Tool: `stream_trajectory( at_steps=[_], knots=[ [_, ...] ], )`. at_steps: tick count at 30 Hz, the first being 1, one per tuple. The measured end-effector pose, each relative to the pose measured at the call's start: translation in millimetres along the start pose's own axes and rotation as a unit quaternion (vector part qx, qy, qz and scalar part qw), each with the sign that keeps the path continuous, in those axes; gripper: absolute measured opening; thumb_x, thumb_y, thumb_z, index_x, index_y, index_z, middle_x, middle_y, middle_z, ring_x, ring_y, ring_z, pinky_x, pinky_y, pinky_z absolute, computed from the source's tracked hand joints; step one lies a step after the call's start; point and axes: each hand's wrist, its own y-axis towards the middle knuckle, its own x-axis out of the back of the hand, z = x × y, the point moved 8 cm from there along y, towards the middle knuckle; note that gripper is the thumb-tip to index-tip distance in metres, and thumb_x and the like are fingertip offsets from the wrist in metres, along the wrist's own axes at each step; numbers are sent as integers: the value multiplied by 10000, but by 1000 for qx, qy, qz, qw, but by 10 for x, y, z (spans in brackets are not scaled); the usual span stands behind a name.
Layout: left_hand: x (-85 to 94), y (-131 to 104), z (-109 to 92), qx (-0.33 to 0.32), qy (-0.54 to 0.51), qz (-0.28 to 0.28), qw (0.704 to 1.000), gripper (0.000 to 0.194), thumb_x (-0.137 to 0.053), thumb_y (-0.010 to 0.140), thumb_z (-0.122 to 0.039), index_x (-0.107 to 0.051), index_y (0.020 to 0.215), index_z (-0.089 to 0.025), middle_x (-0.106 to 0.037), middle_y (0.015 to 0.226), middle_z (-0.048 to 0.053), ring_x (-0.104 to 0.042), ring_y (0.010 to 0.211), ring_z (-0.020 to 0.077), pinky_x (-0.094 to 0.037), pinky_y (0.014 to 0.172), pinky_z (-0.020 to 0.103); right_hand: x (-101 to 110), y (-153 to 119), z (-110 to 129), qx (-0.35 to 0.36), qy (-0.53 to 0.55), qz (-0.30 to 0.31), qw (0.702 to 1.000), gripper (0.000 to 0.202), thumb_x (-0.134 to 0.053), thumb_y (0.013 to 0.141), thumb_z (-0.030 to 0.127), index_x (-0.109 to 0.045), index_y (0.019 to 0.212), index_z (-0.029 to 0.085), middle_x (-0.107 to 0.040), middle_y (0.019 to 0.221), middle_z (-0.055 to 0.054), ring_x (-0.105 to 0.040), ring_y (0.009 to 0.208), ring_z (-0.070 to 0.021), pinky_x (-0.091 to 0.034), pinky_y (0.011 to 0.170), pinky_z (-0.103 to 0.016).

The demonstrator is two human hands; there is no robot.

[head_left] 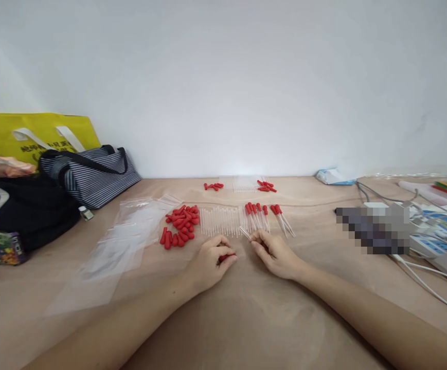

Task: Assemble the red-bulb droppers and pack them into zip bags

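My left hand (211, 261) is closed, with a red rubber dropper bulb (227, 257) pinched between thumb and fingers. Facing it a short way off, my right hand (274, 253) grips a clear glass dropper tube (245, 233), its end pointing up and left; whether a second tube is with it I cannot tell. Loose red bulbs (182, 220) lie in a heap beyond my left hand. Beside the heap runs a row of bare glass tubes (219, 222). Several droppers with bulbs fitted (260, 215) lie behind my right hand, and more droppers (283, 221) lie just right of them.
Clear plastic bags (126, 241) spread across the left. Farther left are a striped bag (100, 172), a black bag (30, 210) and a yellow bag (80, 128). More bulbs (213, 186) and tubes (245, 183) lie near the wall. Cables (419, 277) and a power strip (435, 244) occupy the right.
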Motion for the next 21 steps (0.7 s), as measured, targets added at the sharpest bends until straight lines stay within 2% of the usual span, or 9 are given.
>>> stream_trajectory(
  at_steps=[3, 6, 12, 21],
  knots=[
    [57, 9, 26, 3, -19, -28, 999, 147, -477, 802, -198, -618, 776, -163, -580, 789, 28, -546, 717, 126, -433, 658, 237, -11, -3, -11, -7, 3, -20, 1000, 176, -338, 854, 257, -435, 727, 185, -466, 590, 20, -442, 539, -107, -337, 525, -221],
    [121, -12, 99, 26, -31, -51, 998, 140, -445, 825, -209, -576, 813, -161, -591, 727, 6, -550, 665, 116, -425, 621, 220, -47, -10, 45, 12, 5, -13, 1000, 196, -346, 857, 280, -416, 697, 190, -450, 571, 29, -431, 521, -100, -326, 511, -212],
    [125, -45, 231, 68, -34, -49, 996, 130, -451, 821, -263, -536, 815, -165, -594, 682, -9, -561, 631, 122, -421, 595, 221, -89, -47, 168, 51, -39, 5, 998, 125, -378, 843, 230, -449, 751, 184, -503, 616, 14, -462, 559, -104, -336, 538, -208],
    [159, -18, 147, 37, -31, -55, 997, 135, -441, 831, -250, -540, 804, -163, -601, 727, 1, -553, 677, 125, -408, 637, 231, -148, -48, 200, 65, -75, 30, 995, 137, -379, 845, 220, -504, 814, 170, -558, 668, -9, -501, 593, -107, -357, 551, -204]
  ],
)
